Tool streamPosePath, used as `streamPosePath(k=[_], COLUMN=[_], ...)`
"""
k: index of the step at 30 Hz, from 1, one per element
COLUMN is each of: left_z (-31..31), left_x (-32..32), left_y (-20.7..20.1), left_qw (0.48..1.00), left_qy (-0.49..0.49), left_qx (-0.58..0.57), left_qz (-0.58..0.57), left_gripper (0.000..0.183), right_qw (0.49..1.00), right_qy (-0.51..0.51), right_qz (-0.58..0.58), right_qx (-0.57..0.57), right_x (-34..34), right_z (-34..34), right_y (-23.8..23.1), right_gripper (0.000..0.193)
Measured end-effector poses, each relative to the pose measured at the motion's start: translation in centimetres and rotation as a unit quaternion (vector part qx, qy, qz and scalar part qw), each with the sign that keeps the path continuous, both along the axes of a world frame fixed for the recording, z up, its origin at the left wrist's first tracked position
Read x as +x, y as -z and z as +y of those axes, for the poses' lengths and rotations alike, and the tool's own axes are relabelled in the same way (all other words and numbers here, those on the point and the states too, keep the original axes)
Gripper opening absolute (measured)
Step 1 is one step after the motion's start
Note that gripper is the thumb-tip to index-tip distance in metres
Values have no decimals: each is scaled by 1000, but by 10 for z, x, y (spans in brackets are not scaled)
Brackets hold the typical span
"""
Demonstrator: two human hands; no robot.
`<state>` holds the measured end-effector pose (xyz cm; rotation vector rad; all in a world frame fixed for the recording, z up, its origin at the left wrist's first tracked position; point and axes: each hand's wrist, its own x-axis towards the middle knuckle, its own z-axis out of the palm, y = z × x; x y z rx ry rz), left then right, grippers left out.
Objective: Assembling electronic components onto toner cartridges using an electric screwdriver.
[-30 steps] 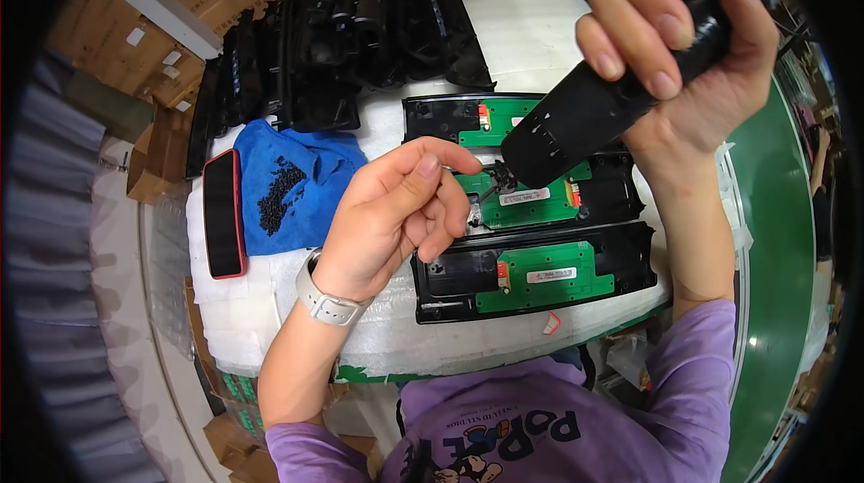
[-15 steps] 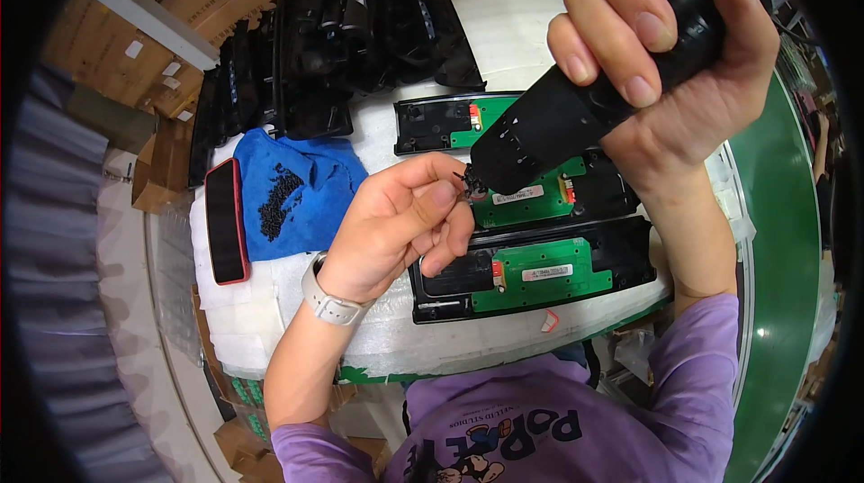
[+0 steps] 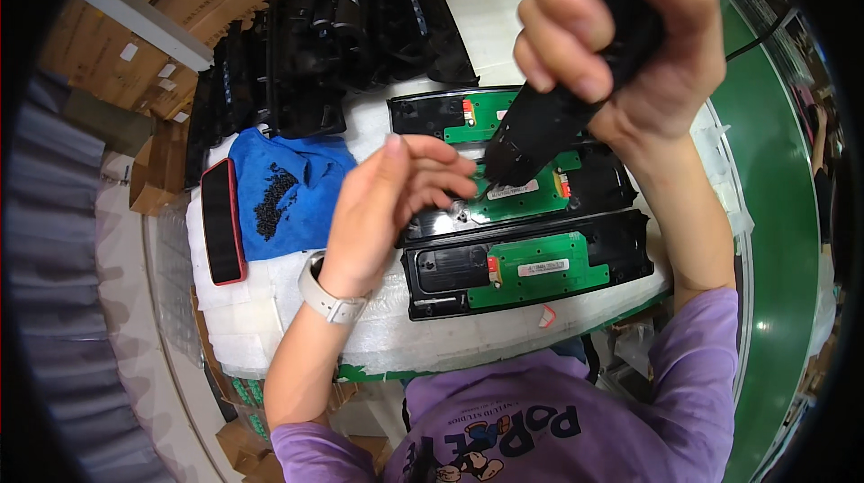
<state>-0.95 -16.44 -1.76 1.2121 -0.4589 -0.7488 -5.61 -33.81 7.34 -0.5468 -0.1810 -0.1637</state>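
My right hand (image 3: 661, 78) grips a black electric screwdriver (image 3: 558, 114), which slants down and left over the middle black panel (image 3: 605, 179). Its tip reaches the left part of that panel's green circuit board (image 3: 540, 200); the exact contact point cannot be made out. Beside the tip, my left hand (image 3: 373, 204) is open and holds nothing I can see, its thumb raised and its fingers loosely curved. Two similar panels lie alongside: a near panel (image 3: 441, 271) with its own green board, and a far panel (image 3: 416, 114) partly hidden by the screwdriver.
On the left, a blue cloth (image 3: 315, 168) bears a heap of small black screws (image 3: 274, 199). A red-edged phone (image 3: 221, 222) lies beside it. Black plastic housings (image 3: 360, 33) are piled at the back. A cable (image 3: 760, 40) trails at the upper right.
My left fingers have come off the screwdriver tip and opened. The screwdriver, in my right hand, has moved left at its grip and stands steeper, its tip now over the middle board.
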Motion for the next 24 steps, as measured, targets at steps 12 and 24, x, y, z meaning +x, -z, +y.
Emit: streamPosePath(k=[12,24], left_z=[-4,-8], left_x=[-5,-3], left_y=[3,5], left_qw=[997,996], left_qy=[-77,-79], left_qx=[-5,20], left_qz=[-19,-17], left_gripper=[20,18], right_qw=[932,886], right_qy=[-46,52], right_qz=[-61,-110], right_qx=[-355,-447], right_x=[15,17], right_z=[-22,-6], right_y=[27,28], right_gripper=[22,19])
